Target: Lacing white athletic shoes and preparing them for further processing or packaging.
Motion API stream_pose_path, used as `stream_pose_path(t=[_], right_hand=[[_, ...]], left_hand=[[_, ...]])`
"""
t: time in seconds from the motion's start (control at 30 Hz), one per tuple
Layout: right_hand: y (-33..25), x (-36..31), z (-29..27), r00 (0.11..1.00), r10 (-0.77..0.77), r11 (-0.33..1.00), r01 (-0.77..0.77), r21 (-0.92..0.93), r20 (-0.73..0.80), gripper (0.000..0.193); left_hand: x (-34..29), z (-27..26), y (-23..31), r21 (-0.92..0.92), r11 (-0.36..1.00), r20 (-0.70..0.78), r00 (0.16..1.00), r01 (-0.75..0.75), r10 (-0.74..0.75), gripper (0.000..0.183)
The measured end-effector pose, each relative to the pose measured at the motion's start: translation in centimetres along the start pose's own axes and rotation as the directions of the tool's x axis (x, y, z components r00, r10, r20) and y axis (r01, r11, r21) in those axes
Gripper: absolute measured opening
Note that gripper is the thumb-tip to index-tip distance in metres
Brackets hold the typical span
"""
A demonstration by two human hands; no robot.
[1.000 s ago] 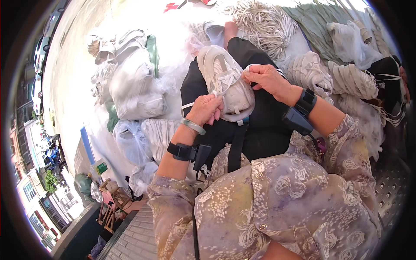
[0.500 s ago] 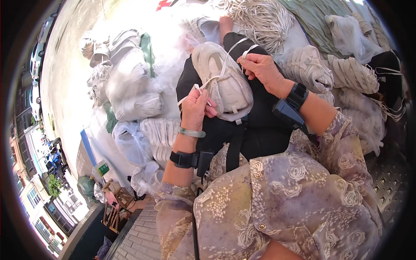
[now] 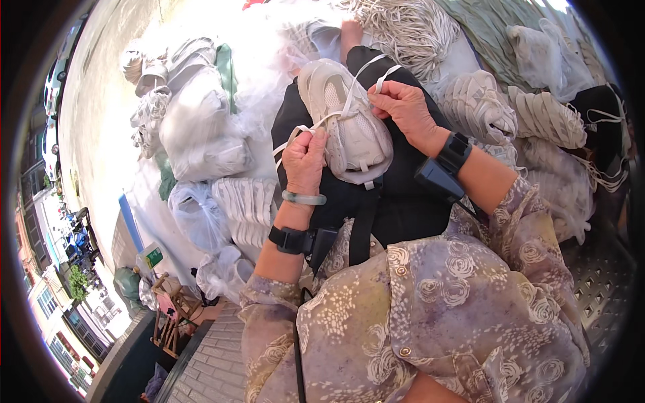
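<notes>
A pale shoe upper [image 3: 357, 140] with mesh panels lies across the black cloth [image 3: 410, 201] on my lap. White shoelace [image 3: 350, 94] runs through its eyelets and out to both sides. My left hand [image 3: 306, 158] is pinched on the lace at the shoe's left edge, its thumb and fingertips pressed together. On the other side my right hand [image 3: 405, 113] pinches the lace, which loops up above the fingers beside the shoe. Both wrists carry black straps with dark devices.
Stacked shoe uppers [image 3: 474, 104] lie to the right, with another stack [image 3: 245, 201] at the left. A heap of loose white laces [image 3: 403, 33] is at the back. Clear plastic bags [image 3: 198, 218] lie about. A wooden stool [image 3: 171, 316] stands lower left. Another person's arm [image 3: 351, 37] shows behind.
My left hand has shifted slightly up and right, closer to the shoe, and its fingers have closed up. The right hand stays almost in place, still pinching the lace.
</notes>
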State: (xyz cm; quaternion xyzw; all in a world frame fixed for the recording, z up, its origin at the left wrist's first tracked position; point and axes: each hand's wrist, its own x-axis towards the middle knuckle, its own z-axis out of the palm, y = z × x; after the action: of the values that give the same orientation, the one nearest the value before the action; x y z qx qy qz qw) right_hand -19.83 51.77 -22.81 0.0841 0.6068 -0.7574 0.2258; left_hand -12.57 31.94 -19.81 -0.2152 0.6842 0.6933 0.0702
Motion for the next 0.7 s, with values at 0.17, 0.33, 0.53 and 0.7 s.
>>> stream_pose_path(t=[0.17, 0.33, 0.53, 0.7], right_hand=[[0.4, 0.1, 0.3, 0.994, -0.103, 0.995, 0.102, -0.02, -0.037, 0.011], [0.0, -0.6, 0.6, 0.972, -0.235, 0.936, 0.227, -0.27, 0.004, 0.012], [-0.6, -0.7, 0.9, 0.923, -0.377, 0.786, 0.363, -0.501, 0.078, 0.013], [-0.1, 0.3, 0.8, 0.939, -0.329, 0.713, 0.316, -0.626, 0.099, 0.013]], left_hand=[[0.0, 0.2, 0.0, -0.073, 0.997, -0.003, 0.999, 0.035, -0.035, 0.015], [-0.1, 0.2, 0.1, -0.113, 0.992, -0.021, 0.999, 0.046, -0.049, 0.008], [0.0, 0.3, 0.0, -0.105, 0.994, -0.037, 0.999, -0.004, 0.0, 0.009], [1.0, 0.9, -0.7, 0.018, 0.994, -0.122, 0.986, -0.11, 0.111, 0.007]])
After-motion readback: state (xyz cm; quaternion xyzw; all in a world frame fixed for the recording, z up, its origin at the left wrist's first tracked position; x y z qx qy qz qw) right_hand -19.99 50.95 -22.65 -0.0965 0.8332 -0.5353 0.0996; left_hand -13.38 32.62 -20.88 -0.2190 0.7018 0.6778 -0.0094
